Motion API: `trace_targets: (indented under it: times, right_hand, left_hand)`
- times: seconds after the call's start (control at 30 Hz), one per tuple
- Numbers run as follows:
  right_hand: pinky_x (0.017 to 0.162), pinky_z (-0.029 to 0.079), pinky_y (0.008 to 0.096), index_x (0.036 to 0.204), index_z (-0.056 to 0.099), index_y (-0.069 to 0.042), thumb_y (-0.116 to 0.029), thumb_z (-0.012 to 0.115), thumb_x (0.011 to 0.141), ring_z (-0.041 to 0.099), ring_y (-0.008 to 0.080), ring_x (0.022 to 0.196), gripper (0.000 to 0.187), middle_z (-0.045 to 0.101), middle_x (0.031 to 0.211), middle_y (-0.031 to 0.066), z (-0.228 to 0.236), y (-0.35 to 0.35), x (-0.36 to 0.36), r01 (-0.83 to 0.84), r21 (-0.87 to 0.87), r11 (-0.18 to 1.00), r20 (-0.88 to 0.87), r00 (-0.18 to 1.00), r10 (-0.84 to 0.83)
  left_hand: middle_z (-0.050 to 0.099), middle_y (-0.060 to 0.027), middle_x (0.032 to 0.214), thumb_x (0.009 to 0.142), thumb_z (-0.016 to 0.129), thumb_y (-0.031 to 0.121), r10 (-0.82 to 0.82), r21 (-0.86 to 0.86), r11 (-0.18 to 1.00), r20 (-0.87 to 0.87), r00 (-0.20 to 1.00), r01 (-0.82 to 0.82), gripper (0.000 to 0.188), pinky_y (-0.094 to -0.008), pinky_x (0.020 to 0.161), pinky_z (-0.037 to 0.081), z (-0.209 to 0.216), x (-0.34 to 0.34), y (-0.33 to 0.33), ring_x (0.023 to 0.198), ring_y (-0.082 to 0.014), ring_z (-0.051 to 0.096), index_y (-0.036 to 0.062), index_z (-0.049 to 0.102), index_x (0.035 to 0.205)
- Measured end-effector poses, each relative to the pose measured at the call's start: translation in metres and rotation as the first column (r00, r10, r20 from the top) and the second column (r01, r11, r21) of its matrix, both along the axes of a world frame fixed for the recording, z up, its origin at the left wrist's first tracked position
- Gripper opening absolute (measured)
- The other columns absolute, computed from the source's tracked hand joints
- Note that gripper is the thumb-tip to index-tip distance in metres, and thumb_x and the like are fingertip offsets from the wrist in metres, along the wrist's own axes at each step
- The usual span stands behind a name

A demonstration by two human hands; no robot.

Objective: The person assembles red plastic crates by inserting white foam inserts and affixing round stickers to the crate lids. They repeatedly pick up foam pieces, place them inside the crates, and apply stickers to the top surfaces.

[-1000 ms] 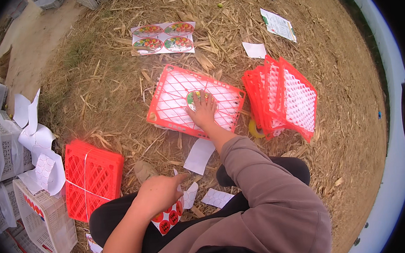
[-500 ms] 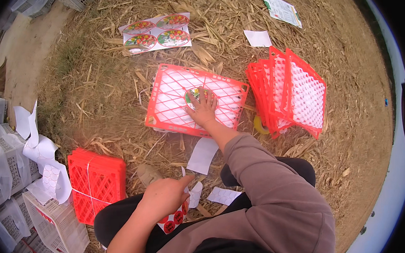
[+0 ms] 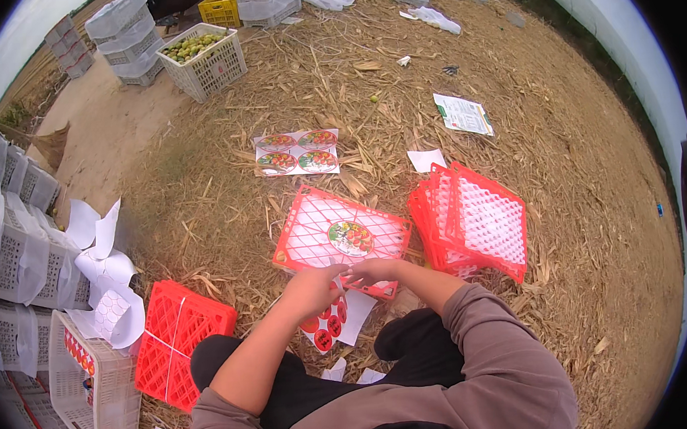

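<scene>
My left hand (image 3: 311, 292) grips a sheet of round red stickers (image 3: 330, 326), which hangs below its fingers. My right hand (image 3: 374, 272) meets it at the sheet's upper edge, fingertips pinched together; what they hold is too small to make out. Just beyond both hands lies a red plastic lattice crate (image 3: 301, 234) with white lining under its mesh. An oval fruit-picture label (image 3: 350, 237) sits on the middle of its upper face. The hands overlap the crate's near edge in view.
Red crates with white bumpy liners (image 3: 489, 219) lean together at right. At left are a tied red crate stack (image 3: 180, 340), a white crate (image 3: 115, 394) and curled white paper (image 3: 110, 269). Beyond lies an oval-label sheet (image 3: 298, 153); farther back stands a fruit-filled crate (image 3: 207, 68).
My right hand has left the label on the red crate and come back to my left hand. The left hand has lifted the round-sticker sheet forward. The view has tilted up.
</scene>
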State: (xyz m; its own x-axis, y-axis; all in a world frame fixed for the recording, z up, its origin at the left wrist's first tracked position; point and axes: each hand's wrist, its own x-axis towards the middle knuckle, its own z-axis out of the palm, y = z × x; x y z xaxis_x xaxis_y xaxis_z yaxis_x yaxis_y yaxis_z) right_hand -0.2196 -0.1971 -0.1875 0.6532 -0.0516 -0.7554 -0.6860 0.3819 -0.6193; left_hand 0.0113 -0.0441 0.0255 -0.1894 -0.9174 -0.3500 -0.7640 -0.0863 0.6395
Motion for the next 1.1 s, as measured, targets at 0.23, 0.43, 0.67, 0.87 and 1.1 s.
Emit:
trace_targets:
  times: [0.23, 0.43, 0.67, 0.87, 1.1]
  right_hand:
    - [0.103, 0.055, 0.0384, 0.153, 0.048, -0.002, -0.018, 0.083, 0.091, 0.066, 0.0217, 0.124, 0.072, 0.068, 0.132, 0.0128, 0.163, 0.024, -0.015, 0.322, -0.263, 0.91, 0.332, 0.915, -0.228]
    - [0.095, 0.062, 0.0391, 0.146, 0.052, 0.001, 0.001, 0.083, 0.085, 0.073, 0.0231, 0.111, 0.068, 0.072, 0.125, 0.0157, 0.218, 0.054, -0.036, 0.739, 0.026, 0.674, 0.551, 0.552, -0.626]
    - [0.086, 0.06, 0.0313, 0.152, 0.05, -0.004, 0.005, 0.071, 0.096, 0.073, 0.0174, 0.102, 0.06, 0.075, 0.112, 0.0135, 0.225, 0.069, -0.01, 0.84, -0.109, 0.532, 0.707, 0.442, -0.553]
    - [0.082, 0.058, 0.0264, 0.138, 0.064, -0.006, 0.0, 0.068, 0.101, 0.071, 0.0112, 0.092, 0.038, 0.076, 0.101, 0.0072, 0.205, 0.058, -0.022, 0.834, -0.234, 0.499, 0.728, 0.491, -0.479]
    - [0.117, 0.044, 0.0443, 0.132, 0.072, -0.014, -0.017, 0.088, 0.082, 0.05, 0.032, 0.144, 0.053, 0.049, 0.156, 0.0161, 0.209, 0.062, -0.013, 0.545, -0.795, 0.268, 0.56, 0.828, -0.022]
  left_hand:
    - [0.075, -0.018, 0.1, 0.097, 0.078, 0.022, 0.205, -0.199, 0.946, -0.249, 0.947, -0.257, 0.075, -0.0376, 0.079, 0.057, 0.02, -0.018, -0.003, 0.088, -0.0212, 0.073, 0.0201, 0.043, 0.162]
    - [0.073, -0.014, 0.115, 0.094, 0.08, 0.006, 0.294, 0.074, 0.914, -0.797, 0.527, -0.398, 0.092, -0.0333, 0.08, 0.059, 0.021, -0.036, 0.008, 0.103, -0.0143, 0.069, 0.0109, 0.026, 0.168]
    - [0.072, -0.0118, 0.124, 0.092, 0.084, 0.016, 0.501, 0.425, 0.859, -0.81, 0.305, -0.285, 0.053, -0.0387, 0.093, 0.061, -0.003, -0.032, 0.016, 0.109, -0.0212, 0.072, -0.0011, 0.06, 0.137]
    - [0.076, -0.0095, 0.114, 0.098, 0.077, 0.015, 0.567, 0.464, 0.817, -0.753, 0.332, -0.344, 0.034, -0.037, 0.084, 0.062, -0.005, -0.025, 0.01, 0.097, -0.0178, 0.074, -0.0004, 0.068, 0.127]
    - [0.075, -0.0093, 0.115, 0.099, 0.074, 0.014, 0.555, 0.419, 0.824, -0.733, 0.394, -0.382, 0.032, -0.0356, 0.09, 0.061, 0.001, -0.028, 0.015, 0.102, -0.018, 0.073, -0.0002, 0.069, 0.128]
